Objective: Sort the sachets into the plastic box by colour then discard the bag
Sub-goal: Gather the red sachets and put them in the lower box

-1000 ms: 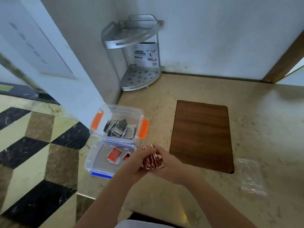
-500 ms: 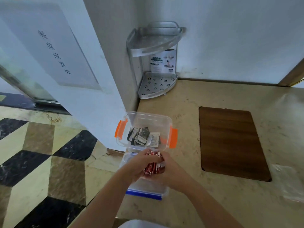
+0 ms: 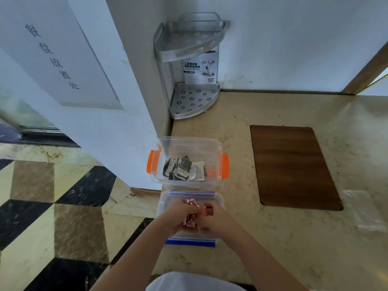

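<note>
On a beige stone counter point(image 3: 294, 238) in a tiled room, two plastic boxes point(image 3: 189, 143) are set, red sachets point(image 3: 190, 217) gripped by left hand point(image 3: 178, 215) and right hand point(image 3: 216, 217).

Soft even daylight, wide-angle bowing at edges, slight blur.

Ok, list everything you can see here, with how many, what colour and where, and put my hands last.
red sachets: a bunch, red and white, held over the near box
dark sachets: several, black and white, in the far box
far box: one, clear with orange clips, counter's left edge
near box: one, clear with blue clips, under the hands
bag: one, clear, counter at right
board: one, brown, set in the counter
corner rack: one, silver, back corner
counter: one, beige
left hand: grips the red sachets
right hand: grips the red sachets
</note>
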